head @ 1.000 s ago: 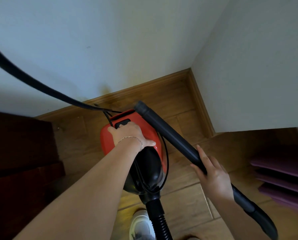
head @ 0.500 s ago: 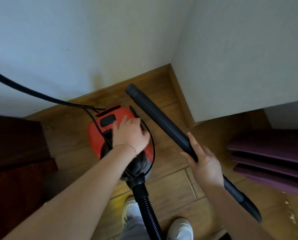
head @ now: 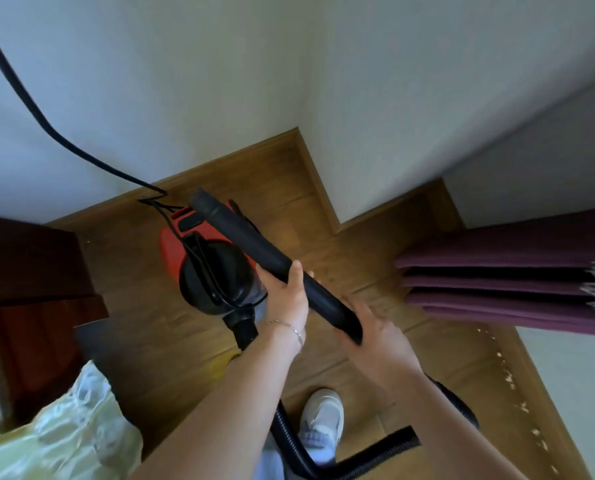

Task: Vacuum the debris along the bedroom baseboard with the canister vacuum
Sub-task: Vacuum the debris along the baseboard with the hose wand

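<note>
A red and black canister vacuum (head: 213, 268) stands on the wooden floor near the room corner. Its black wand (head: 254, 247) slants over the canister, open end up and to the left. My left hand (head: 285, 299) grips the wand at its middle. My right hand (head: 375, 327) holds the wand's lower end. A ribbed black hose (head: 289, 441) runs from the canister past my shoe and loops right. Pale debris (head: 510, 382) lies scattered along the wooden baseboard (head: 538, 386) at the lower right.
A black power cord (head: 47, 123) hangs from the upper left down to the canister. Dark wooden furniture (head: 29, 271) stands at the left, with pale yellow bedding (head: 64, 434) below it. Folded purple mats (head: 503, 282) lie against the right wall. My white shoe (head: 320, 420) is near the hose.
My left hand has left the canister's top and now grips the wand. My right hand slid lower along the wand. The view swung right, showing the debris.
</note>
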Tool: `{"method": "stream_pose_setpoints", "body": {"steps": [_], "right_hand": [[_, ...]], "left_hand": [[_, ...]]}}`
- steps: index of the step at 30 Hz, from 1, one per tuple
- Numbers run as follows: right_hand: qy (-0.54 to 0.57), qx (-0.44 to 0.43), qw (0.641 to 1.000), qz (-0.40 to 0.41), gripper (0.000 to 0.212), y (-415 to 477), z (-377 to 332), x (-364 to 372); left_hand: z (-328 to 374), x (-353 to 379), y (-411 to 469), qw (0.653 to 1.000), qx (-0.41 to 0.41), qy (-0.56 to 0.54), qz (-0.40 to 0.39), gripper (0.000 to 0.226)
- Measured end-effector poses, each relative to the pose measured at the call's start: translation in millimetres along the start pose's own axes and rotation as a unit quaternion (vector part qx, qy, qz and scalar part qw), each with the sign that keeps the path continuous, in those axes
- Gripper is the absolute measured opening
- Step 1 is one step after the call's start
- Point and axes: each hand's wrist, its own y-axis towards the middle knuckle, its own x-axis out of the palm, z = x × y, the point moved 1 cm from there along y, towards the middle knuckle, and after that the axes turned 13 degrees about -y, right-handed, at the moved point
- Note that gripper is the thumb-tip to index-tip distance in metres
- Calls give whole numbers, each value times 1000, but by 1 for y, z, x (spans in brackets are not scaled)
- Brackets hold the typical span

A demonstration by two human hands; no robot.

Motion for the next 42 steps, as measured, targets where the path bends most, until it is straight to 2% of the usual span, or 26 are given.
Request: {"method": "stream_pose_setpoints", "body": {"steps": [2, 4, 8, 12, 16, 20, 24, 27, 32, 38, 42], "right_hand": [[0, 14, 999, -52, 44, -22, 24, -5], [44, 15, 996, -71, 37, -47, 45, -7], [86, 19, 995, -42, 39, -88, 65, 1], [107, 54, 993, 6, 47, -121, 68, 18], [102, 72, 992, 25, 50, -151, 61, 35], [130, 107, 985, -34, 57, -189, 53, 63], [236, 122, 961, -73, 60, -235, 57, 91], [368, 146, 914, -91, 57, -270, 69, 111], [577, 190, 786, -114, 43, -318, 91, 144], [667, 245, 702, -49, 38, -357, 115, 173], [725, 281, 629, 25, 42, -368, 144, 182]], "left_hand": [[1, 0, -13, 999, -9, -46, 7, 67], [-1, 1, -25, 998, -1, -59, -7, 65], [-23, 9, -49, 999, 28, -10, -36, 57], [-54, 6, -77, 993, 93, 73, 1, 73], [-88, -13, -126, 973, 85, 212, 1, 89], [-118, -43, -152, 943, 85, 322, 16, 82], [-148, -60, -164, 935, 44, 348, -51, 79], [-172, -66, -180, 924, 29, 373, -82, 76], [-217, -79, -200, 911, 6, 399, -101, 69], [-274, -78, -225, 886, -46, 440, -137, 67], [-320, -65, -257, 837, -111, 492, -213, 72]]}}
